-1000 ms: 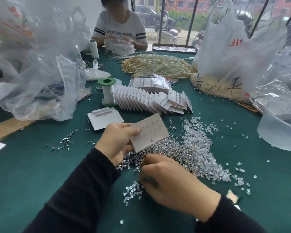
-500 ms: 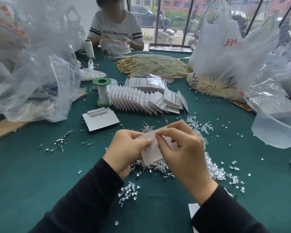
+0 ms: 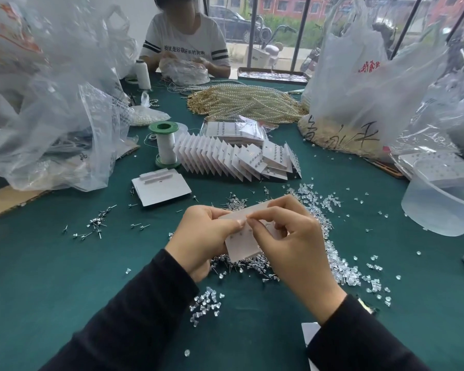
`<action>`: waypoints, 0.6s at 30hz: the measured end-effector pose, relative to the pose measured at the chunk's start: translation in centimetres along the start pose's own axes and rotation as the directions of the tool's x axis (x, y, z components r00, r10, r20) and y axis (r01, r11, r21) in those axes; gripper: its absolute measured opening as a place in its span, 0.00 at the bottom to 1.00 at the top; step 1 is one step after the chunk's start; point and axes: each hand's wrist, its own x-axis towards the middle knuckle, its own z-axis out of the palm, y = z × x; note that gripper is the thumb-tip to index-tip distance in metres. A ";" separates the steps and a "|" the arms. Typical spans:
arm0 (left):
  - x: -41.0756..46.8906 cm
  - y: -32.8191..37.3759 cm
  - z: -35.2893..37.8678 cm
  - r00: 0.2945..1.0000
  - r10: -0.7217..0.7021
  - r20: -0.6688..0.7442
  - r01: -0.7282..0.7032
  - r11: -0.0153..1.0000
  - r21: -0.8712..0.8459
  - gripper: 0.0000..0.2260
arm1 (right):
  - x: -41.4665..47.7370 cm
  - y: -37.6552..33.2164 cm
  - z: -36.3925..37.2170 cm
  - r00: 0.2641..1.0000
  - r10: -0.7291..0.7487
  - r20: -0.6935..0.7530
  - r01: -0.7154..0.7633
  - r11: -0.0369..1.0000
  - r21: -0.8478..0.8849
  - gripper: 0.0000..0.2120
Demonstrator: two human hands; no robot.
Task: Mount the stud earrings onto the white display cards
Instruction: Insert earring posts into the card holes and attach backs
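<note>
Now, card: a white display card (image 3: 243, 246) is being held just above the green counter (image 3: 65, 277), between both hands.
Left hand: the left hand (image 3: 201, 236) is gripping the card's left edge, fingers curled.
Right hand: the right hand (image 3: 287, 242) is pinching the card's upper part with thumb and forefinger.
Studs: loose stud earrings (image 3: 252, 265) are lying heaped beneath the card.
Far side: filled cards (image 3: 225, 159) are standing fanned in a row.

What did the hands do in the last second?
The right hand left the stud pile and rose to the white card, where it now pinches at the card's face. The left hand kept gripping the card. The fanned finished cards and the green spool stayed put.
</note>
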 end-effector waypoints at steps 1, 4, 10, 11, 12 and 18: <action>0.0 0.0 0.0 1.000 -0.002 0.001 0.002 1.000 -0.004 0.09 | 0.0 0.0 0.0 1.000 0.000 0.000 0.000 1.000 0.009 0.05; 0.0 0.1 0.0 1.000 -0.010 -0.001 0.010 1.000 -0.012 0.07 | -0.1 -0.1 0.0 1.000 -0.007 -0.001 0.007 1.000 0.018 0.05; 0.1 0.1 -0.1 1.000 -0.028 0.007 0.028 1.000 -0.006 0.06 | 0.0 -0.2 0.0 1.000 0.026 0.016 -0.027 0.998 0.050 0.05; 0.1 0.1 -0.1 0.999 -0.033 0.003 0.033 0.999 -0.004 0.06 | 0.0 -0.1 0.0 0.999 0.034 0.014 -0.035 0.997 0.062 0.06; 0.2 0.1 -0.1 0.999 -0.038 0.000 0.038 0.999 -0.004 0.05 | 0.0 -0.1 0.0 0.999 0.039 0.014 -0.040 0.997 0.070 0.06; 0.3 0.0 -0.2 0.999 -0.042 -0.006 0.042 0.999 0.001 0.06 | 0.0 0.0 0.0 0.999 0.038 0.036 -0.040 0.998 0.058 0.06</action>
